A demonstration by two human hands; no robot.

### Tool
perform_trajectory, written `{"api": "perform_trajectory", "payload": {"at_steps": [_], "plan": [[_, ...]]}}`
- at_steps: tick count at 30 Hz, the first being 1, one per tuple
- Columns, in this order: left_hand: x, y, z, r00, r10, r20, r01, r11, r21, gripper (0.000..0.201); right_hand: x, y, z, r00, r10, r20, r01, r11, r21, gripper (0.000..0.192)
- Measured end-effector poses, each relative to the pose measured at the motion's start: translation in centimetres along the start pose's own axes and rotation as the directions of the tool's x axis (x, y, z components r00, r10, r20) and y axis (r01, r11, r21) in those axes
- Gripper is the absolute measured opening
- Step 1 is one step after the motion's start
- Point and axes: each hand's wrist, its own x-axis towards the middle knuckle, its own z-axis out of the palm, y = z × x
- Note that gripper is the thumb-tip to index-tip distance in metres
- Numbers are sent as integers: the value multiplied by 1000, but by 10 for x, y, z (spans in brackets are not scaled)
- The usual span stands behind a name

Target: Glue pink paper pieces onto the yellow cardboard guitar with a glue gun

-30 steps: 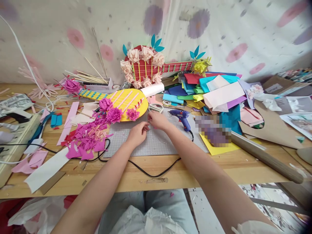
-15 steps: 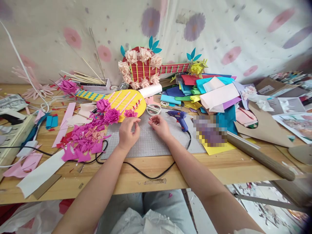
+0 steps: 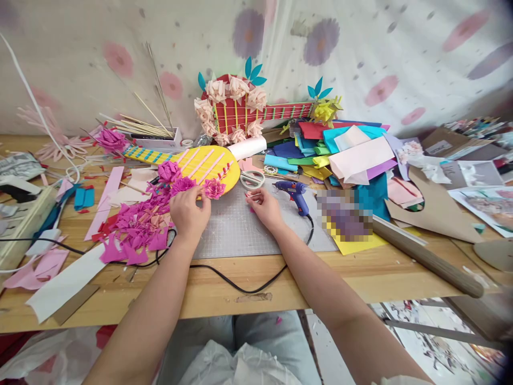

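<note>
My left hand [image 3: 189, 214] is at the lower edge of a yellow paper-craft guitar [image 3: 206, 163], its fingers bent toward the thumb in front of the magenta paper flowers [image 3: 183, 185]. Anything between those fingertips is hidden. Just right of them is a pink paper flower [image 3: 214, 188] on the guitar's rim. Over the grey cutting mat [image 3: 230, 235], my right hand [image 3: 264, 208] is closed in a pinch. A small bit of pink paper shows at its fingertips. A blue glue gun [image 3: 294, 195] lies right of that hand, and white-handled scissors [image 3: 251, 180] lie behind it.
Magenta paper scraps [image 3: 140, 227] are heaped at left. The glue gun's black cord [image 3: 244, 290] loops along the front. Behind stands a red paper guitar [image 3: 236, 109] with pale roses. Coloured paper sheets [image 3: 356, 155] pile up at right, near a wooden rod [image 3: 428, 259].
My left hand has moved left, from beside the pink flower to in front of the magenta flowers, so the pink flower shows more fully. My right hand has barely moved and stays pinched.
</note>
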Motion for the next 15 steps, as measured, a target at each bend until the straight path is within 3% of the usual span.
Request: {"api": "perform_trajectory", "payload": {"at_steps": [3,5,7,9,12,15], "plan": [[-11,16,4,992,-122,-12,119,980,-160,37,2,4,3,1000,18,-6,-18,994,107,18],[-24,34,14,988,-82,133,121,939,-323,38,4,8,5,999,41,2,-41,982,184,21],[-36,51,29,933,-43,358,211,871,-445,33,5,10,5,998,68,10,-68,963,262,24],[-44,61,45,880,-95,465,349,793,-499,33,5,9,5,995,98,21,-99,928,358,27],[-45,62,62,850,-211,483,496,628,-600,39,3,4,6,987,137,83,-160,855,494,32],[-40,55,68,792,-247,558,607,414,-678,40,-1,-4,9,978,146,150,-206,806,555,35]]}}
